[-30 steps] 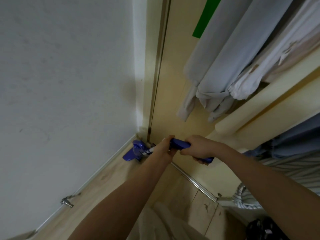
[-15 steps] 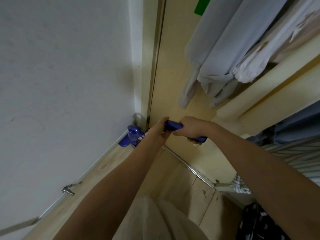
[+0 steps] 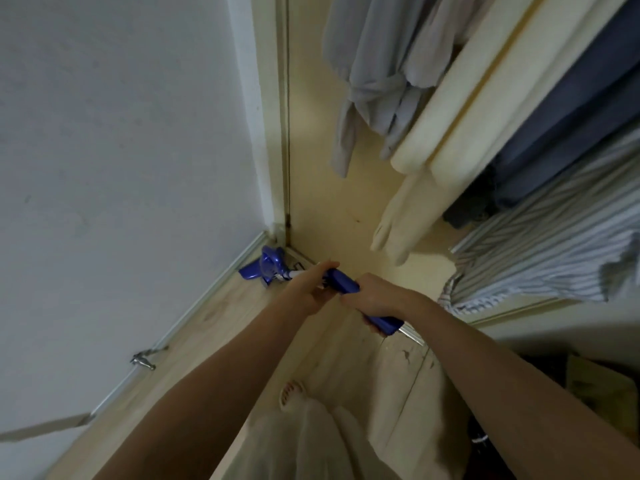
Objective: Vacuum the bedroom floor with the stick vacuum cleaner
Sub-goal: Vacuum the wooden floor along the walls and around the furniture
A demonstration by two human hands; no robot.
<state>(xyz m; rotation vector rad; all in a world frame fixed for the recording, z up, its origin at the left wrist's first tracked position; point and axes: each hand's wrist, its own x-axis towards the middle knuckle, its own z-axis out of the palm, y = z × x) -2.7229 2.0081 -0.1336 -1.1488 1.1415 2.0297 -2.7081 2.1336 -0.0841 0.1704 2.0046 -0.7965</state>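
Both hands clenched on the blue stick vacuum (image 3: 343, 281) mid-frame — left hand (image 3: 311, 289) forward, right hand (image 3: 375, 299) behind. Floor head (image 3: 265, 266) jammed into the corner, touching the baseboard (image 3: 207, 299). Could scuff or wedge there — too hard a push.

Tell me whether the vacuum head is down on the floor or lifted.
Down, apparently: the blue vacuum head sits on the wood floor in the corner by the baseboard; exact contact is unclear.
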